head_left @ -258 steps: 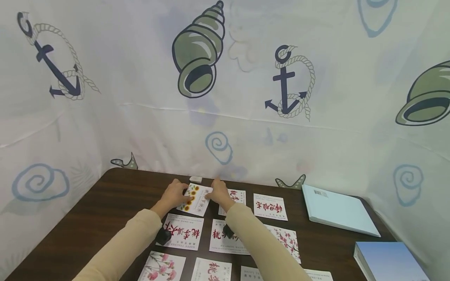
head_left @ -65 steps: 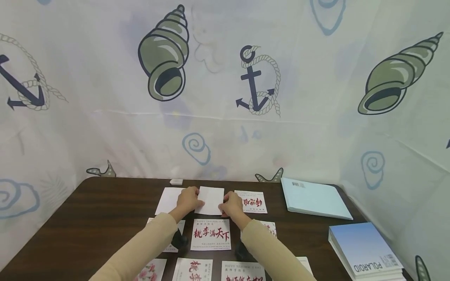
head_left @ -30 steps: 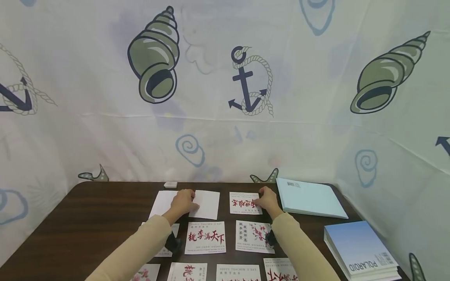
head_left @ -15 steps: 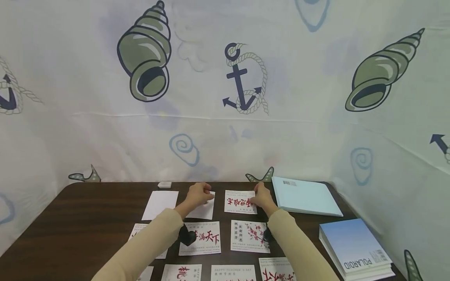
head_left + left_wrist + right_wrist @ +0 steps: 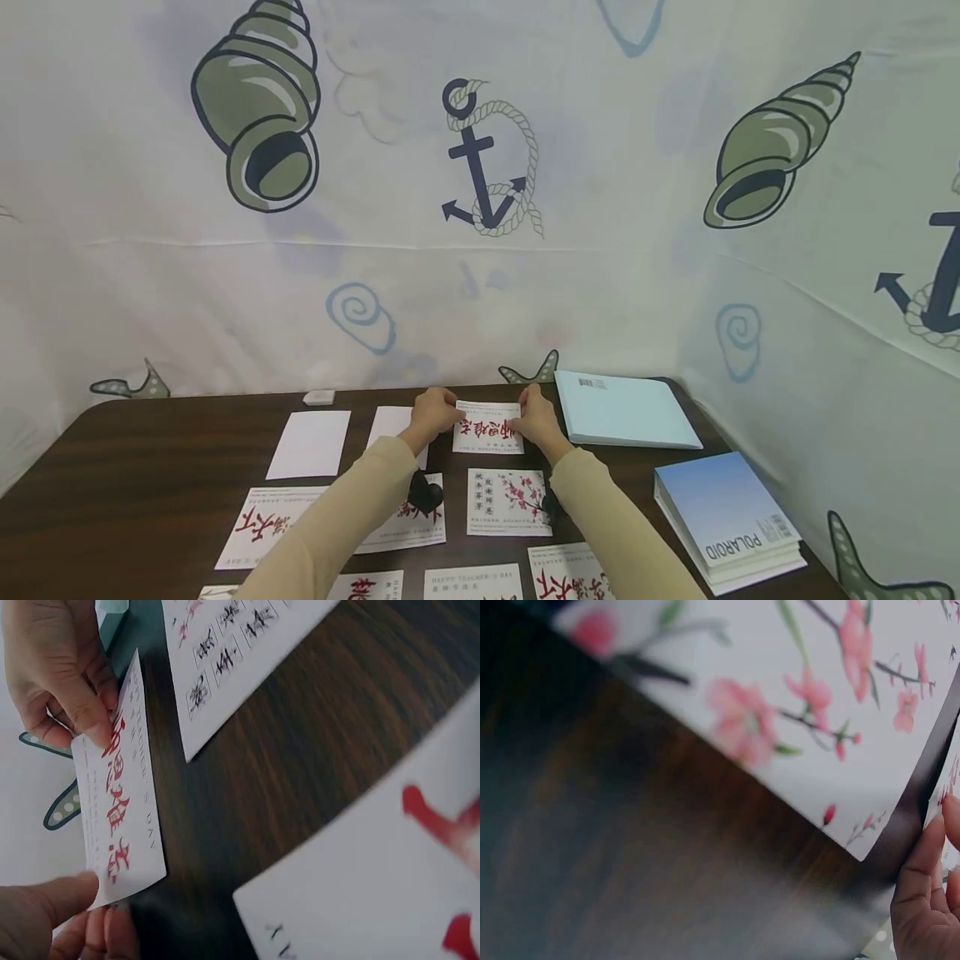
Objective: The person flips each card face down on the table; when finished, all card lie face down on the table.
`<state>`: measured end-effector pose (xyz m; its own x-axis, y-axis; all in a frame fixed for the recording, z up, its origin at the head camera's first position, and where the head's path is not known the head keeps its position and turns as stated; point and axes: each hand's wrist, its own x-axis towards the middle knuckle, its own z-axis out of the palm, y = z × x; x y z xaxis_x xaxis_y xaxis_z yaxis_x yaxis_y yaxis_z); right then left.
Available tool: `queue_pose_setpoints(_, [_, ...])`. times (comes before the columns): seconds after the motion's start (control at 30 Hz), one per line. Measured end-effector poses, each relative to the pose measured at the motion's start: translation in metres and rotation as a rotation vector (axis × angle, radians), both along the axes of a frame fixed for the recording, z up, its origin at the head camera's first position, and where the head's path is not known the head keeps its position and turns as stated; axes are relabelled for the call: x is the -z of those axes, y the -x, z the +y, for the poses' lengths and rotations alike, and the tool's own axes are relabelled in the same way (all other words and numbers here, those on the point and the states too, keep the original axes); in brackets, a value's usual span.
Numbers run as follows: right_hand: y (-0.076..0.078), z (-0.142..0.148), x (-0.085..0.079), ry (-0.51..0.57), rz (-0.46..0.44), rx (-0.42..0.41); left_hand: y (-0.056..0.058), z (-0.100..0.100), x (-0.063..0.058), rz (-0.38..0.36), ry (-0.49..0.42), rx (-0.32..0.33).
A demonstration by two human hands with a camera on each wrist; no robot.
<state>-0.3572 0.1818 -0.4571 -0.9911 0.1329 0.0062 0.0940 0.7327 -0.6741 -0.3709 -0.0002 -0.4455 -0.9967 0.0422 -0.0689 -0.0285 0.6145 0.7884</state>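
Both hands hold a white greeting card [image 5: 487,427] with red lettering at the back of the table. My left hand [image 5: 433,414] pinches its left edge, thumb on top and fingers underneath, as the left wrist view shows. My right hand [image 5: 540,421] pinches the right edge; in the left wrist view the card [image 5: 124,810] looks tilted and slightly bowed between the hands. Two blank white cards [image 5: 309,444] lie to the left, one partly behind my left sleeve. Just in front lies a card with pink blossoms [image 5: 508,502], large in the right wrist view.
More printed cards lie in rows nearer me, such as one with red lettering [image 5: 270,525]. At the right are a pale blue book [image 5: 626,408] and a thick POLAROID album [image 5: 727,517]. A small white block [image 5: 318,398] sits at the back edge, before a patterned curtain [image 5: 600,292].
Two back-row cards went from printed to blank side up. My left hand left the middle card and moved right to the red-lettered one, which my right hand was touching. The view turned right.
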Motion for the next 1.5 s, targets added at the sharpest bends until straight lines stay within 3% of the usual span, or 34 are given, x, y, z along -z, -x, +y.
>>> queue_pose_setpoints(0.1, [-0.002, -0.003, -0.002, -0.013, 0.006, -0.012, 0.0, -0.001, 0.002, 0.025, 0.027, -0.035])
queue_pose_setpoints(0.23, [-0.01, -0.011, -0.005, -0.028, 0.066, -0.022, -0.001, -0.003, 0.003, 0.03, -0.004, -0.052])
queue_pose_setpoints(0.33, [-0.019, -0.021, -0.011, 0.01, 0.108, -0.091, 0.0, -0.004, 0.001, 0.032, -0.028, -0.055])
queue_pose_setpoints(0.5, [-0.029, -0.044, -0.016, 0.12, 0.097, -0.296, 0.0, -0.006, -0.006, 0.036, -0.151, -0.056])
queue_pose_setpoints(0.67, [-0.033, -0.055, -0.011, 0.153, 0.102, -0.312, -0.005, -0.004, -0.013, 0.015, -0.235, -0.023])
queue_pose_setpoints(0.7, [-0.028, -0.053, -0.002, 0.155, 0.14, -0.328, -0.006, -0.004, -0.014, 0.009, -0.252, -0.018])
queue_pose_setpoints(0.8, [-0.031, -0.049, -0.004, 0.219, 0.141, -0.34, -0.009, -0.003, -0.015, -0.003, -0.333, 0.003])
queue_pose_setpoints(0.9, [-0.033, -0.046, -0.008, 0.377, 0.084, -0.32, -0.012, -0.004, -0.015, -0.019, -0.404, 0.045])
queue_pose_setpoints(0.97, [-0.039, -0.046, -0.021, 0.505, 0.029, -0.274, -0.014, -0.006, -0.012, -0.053, -0.427, 0.087])
queue_pose_setpoints(1.07, [-0.041, -0.043, -0.026, 0.643, 0.049, -0.246, -0.017, -0.009, -0.007, -0.13, -0.435, 0.154])
queue_pose_setpoints(1.17, [-0.04, -0.039, -0.03, 0.73, 0.082, -0.197, -0.019, -0.012, -0.003, -0.19, -0.454, 0.181])
queue_pose_setpoints(1.37, [-0.038, -0.028, -0.035, 0.896, 0.082, -0.035, -0.021, -0.011, -0.003, -0.184, -0.468, 0.093])
queue_pose_setpoints(1.5, [-0.038, -0.021, -0.03, 0.949, 0.057, 0.029, -0.023, -0.011, -0.004, -0.128, -0.393, 0.012])
